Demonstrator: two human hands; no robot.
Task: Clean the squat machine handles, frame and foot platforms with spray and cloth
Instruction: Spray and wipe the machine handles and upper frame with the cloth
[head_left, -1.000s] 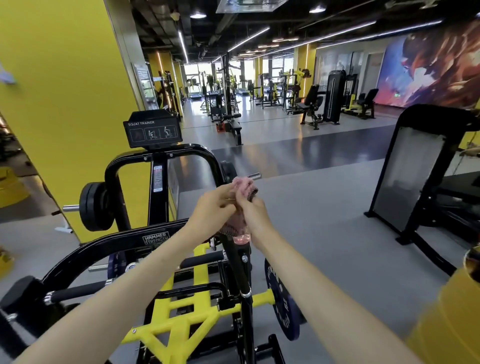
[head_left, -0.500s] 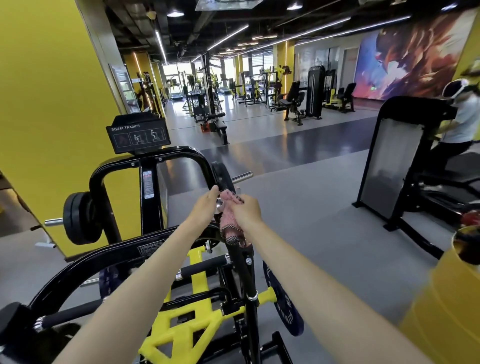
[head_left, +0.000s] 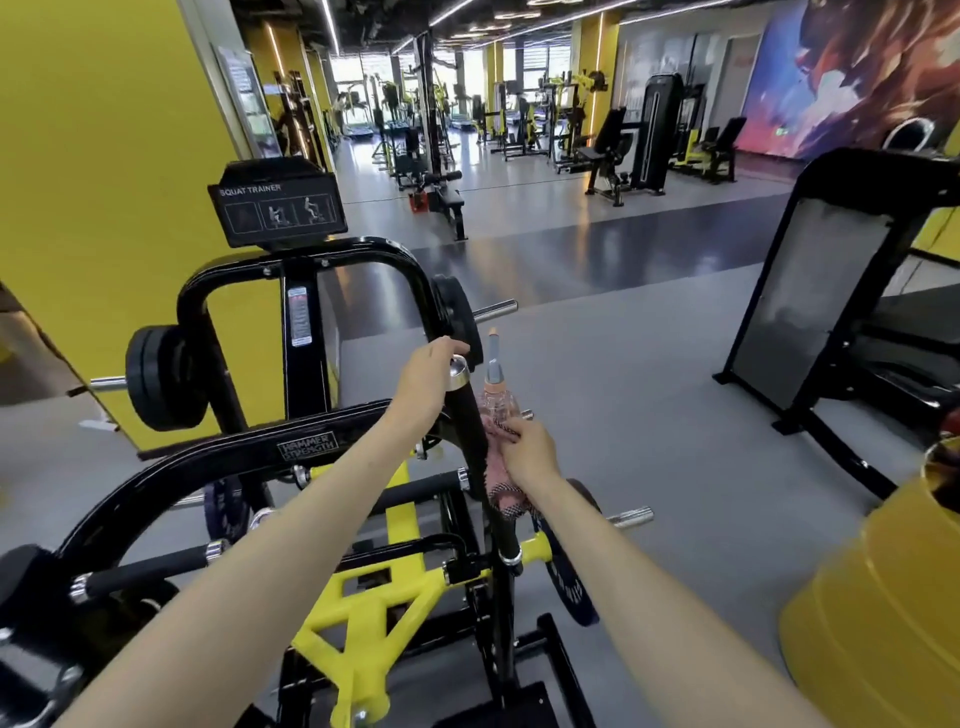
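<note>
The black and yellow squat machine (head_left: 306, 447) fills the lower left. Its upright black handle (head_left: 470, 431) with a chrome cap rises in the middle. My left hand (head_left: 428, 376) curls around the handle just below the cap, fingers reaching behind it. My right hand (head_left: 527, 457) presses a pink checked cloth (head_left: 506, 496) against the handle's right side, partway down. A clear pinkish spray bottle (head_left: 496, 400) sticks up from the same hand, nozzle pointing up. The foot platforms are out of sight below.
Weight plates (head_left: 161, 379) hang on the machine's left peg and another (head_left: 569, 587) low on the right. A black angled machine (head_left: 810, 312) stands to the right, a yellow drum (head_left: 883, 597) at the lower right, a yellow pillar (head_left: 104, 156) to the left. Open grey floor lies ahead.
My right hand has slid the cloth from the handle's top down its shaft, uncovering the chrome cap. My left hand stays near the top.
</note>
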